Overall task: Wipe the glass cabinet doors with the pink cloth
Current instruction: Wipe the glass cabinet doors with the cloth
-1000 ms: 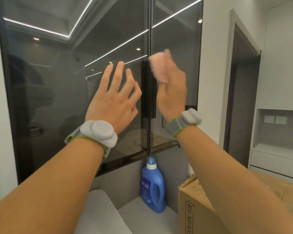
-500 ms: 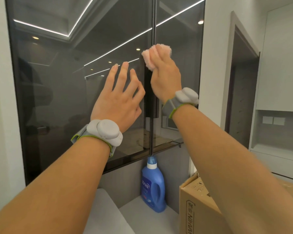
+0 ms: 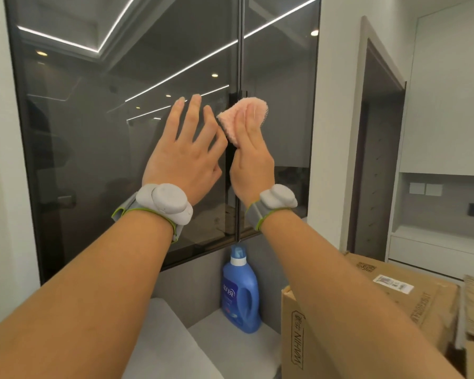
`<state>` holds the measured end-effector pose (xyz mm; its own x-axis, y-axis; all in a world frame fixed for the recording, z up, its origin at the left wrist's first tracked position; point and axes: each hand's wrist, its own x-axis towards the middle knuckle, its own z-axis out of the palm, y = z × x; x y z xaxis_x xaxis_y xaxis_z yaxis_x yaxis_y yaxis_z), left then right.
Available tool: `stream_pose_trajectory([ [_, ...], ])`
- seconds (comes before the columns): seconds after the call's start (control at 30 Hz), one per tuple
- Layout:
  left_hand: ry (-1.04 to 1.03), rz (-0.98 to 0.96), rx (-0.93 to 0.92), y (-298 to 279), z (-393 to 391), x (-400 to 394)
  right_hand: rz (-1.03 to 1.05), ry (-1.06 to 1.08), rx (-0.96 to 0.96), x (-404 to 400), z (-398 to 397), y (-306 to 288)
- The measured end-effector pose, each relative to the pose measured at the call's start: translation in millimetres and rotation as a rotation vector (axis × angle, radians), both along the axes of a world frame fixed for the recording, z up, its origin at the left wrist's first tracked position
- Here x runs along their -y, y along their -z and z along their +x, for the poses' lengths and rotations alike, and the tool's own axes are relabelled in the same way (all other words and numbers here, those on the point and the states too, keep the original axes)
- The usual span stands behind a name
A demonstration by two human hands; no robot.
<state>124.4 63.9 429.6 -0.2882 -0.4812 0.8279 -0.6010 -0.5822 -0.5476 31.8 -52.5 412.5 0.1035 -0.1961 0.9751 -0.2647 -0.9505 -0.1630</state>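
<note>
Two dark glass cabinet doors fill the upper view: the left door [image 3: 115, 138] and the narrower right door [image 3: 282, 77], meeting at a black centre seam. My right hand [image 3: 253, 160] presses the pink cloth [image 3: 237, 119] flat against the glass at the seam, about mid-height. The cloth sticks out above and left of my fingers. My left hand [image 3: 186, 154] lies on the left door with fingers spread, just left of the cloth, holding nothing. Both wrists wear grey bands.
Below the doors a blue detergent bottle [image 3: 240, 291] stands on a grey ledge [image 3: 230, 348]. A cardboard box [image 3: 394, 302] sits at lower right under my right forearm. A white wall and a dark doorway [image 3: 375, 160] lie to the right.
My right hand with the cloth rose from mid-door to higher on the seam, then came back down and slightly left. My left hand stayed spread on the left door.
</note>
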Motion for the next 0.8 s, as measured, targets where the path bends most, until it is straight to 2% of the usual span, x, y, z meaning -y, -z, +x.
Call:
stream_pose_trajectory([
  [0.37,-0.039,0.016,0.006,-0.3,2.6,-0.1,0.022,0.023,-0.058,3.9,-3.4,68.7],
  [0.57,-0.055,0.054,-0.037,4.1,-3.4,-3.2,0.055,-0.013,-0.224,-8.9,-31.9,82.0],
  [0.67,-0.023,0.127,-0.046,17.2,-2.2,-2.2,0.166,-0.037,-0.473,-10.3,-53.8,69.4],
  [0.7,-0.002,0.156,-0.052,24.2,-2.7,-3.9,0.236,-0.1,-0.493,-14.5,-64.0,65.9],
  [0.8,0.086,0.234,-0.096,49.6,-10.5,-7.7,0.478,-0.26,-0.307,-19.0,-87.2,63.0],
])
